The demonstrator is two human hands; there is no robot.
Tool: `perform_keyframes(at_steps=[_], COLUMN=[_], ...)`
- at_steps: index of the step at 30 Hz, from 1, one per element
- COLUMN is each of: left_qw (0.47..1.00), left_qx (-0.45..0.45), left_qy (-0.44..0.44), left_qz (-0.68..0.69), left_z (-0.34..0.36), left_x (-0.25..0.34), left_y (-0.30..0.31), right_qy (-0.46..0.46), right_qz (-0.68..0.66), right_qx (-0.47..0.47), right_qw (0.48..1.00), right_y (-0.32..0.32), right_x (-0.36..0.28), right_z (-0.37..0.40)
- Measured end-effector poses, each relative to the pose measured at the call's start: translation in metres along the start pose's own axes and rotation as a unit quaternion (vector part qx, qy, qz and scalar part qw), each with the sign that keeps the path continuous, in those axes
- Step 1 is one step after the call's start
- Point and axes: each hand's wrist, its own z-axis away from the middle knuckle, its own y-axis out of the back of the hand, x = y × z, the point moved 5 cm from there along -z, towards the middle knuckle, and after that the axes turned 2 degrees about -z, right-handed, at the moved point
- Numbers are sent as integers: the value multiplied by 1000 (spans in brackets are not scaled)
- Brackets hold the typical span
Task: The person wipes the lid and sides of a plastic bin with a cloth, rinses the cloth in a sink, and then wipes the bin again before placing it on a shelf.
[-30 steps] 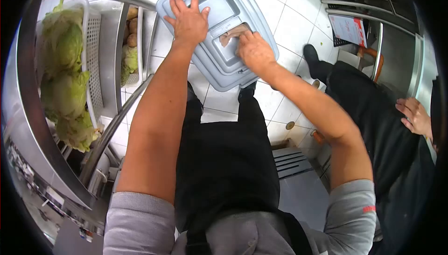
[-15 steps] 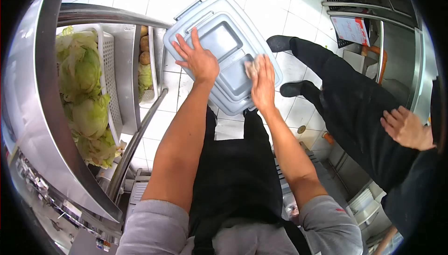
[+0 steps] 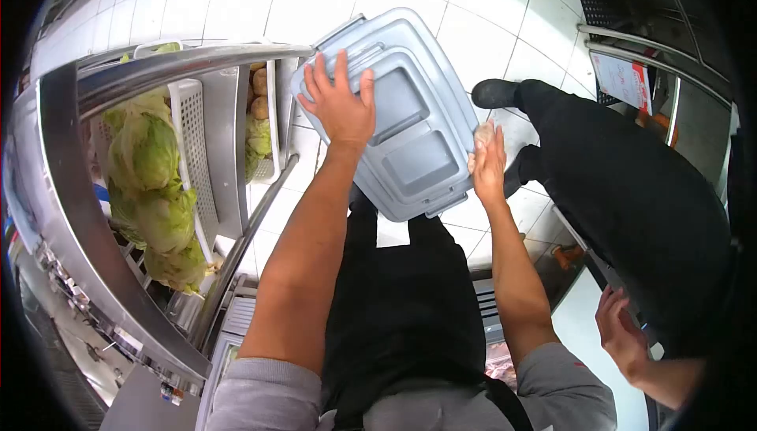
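Note:
A grey plastic lid with two recessed panels lies slanted in front of my legs, over the tiled floor. What is under it is mostly hidden. My left hand rests flat on the lid's left side, fingers spread. At the lid's right edge, my right hand presses a crumpled beige cloth against the rim. Its fingers partly cover the cloth.
On the left, a steel rack holds a white basket of lettuce heads. Close on the right stands a co-worker in black trousers, with a hand near a pale panel. White tiles cover the floor.
My right hand has moved with the cloth from the lid's lower panel to its right edge. The lid sits slightly further right and lower in view. The co-worker's hand is lower, and a pale panel now shows.

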Motion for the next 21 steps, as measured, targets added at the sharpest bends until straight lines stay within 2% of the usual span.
perform_keyframes(at_steps=[2, 3, 4, 5, 6, 7, 8, 10, 11, 14, 16, 17, 19, 21], left_qw=[1000, 1000, 1000, 1000, 1000, 1000, 1000, 1000, 1000, 1000, 1000, 1000, 1000, 1000], left_qx=[-10, -9, -13, -20, -14, -10, -5, -10, -10, -9, -11, -11, -10, -8], left_qy=[-15, -16, -17, -17, -21, -17, -16, -7, -9, -1, 3, 3, -1, -9], left_qz=[23, 16, 8, 2, 2, -5, -9, -2, 0, 3, 11, 11, 15, 8], left_z=[-3, -7, -5, -5, -5, -5, -6, -9, -8, -8, -8, -6, -8, -10], left_x=[3, 4, 6, 6, 5, 2, 1, 2, 2, -1, 2, 1, 0, 2], left_y=[-3, 0, 2, 1, 1, 0, -1, -4, -5, -4, -4, -4, -6, -7], right_qy=[20, 74, 141, 173, 277, 350, 410, 336, 390, 438, 392, 365, 175, 127], right_qz=[-64, 17, -5, -69, -54, -41, -47, 42, 79, 9, -66, -102, -265, -116], right_qx=[24, 27, 7, 28, 43, 32, -77, -256, -260, -97, -35, -2, 57, 76], right_qw=[997, 997, 990, 982, 958, 935, 908, 905, 880, 894, 917, 926, 946, 982], right_y=[-10, -28, -33, -45, -52, -69, -89, -86, -91, -77, -51, -38, -21, -19], right_x=[-62, -84, -131, -165, -199, -217, -232, -272, -274, -244, -220, -206, -163, -90], right_z=[-51, -92, -132, -170, -198, -226, -243, -231, -226, -209, -189, -171, -122, -75])
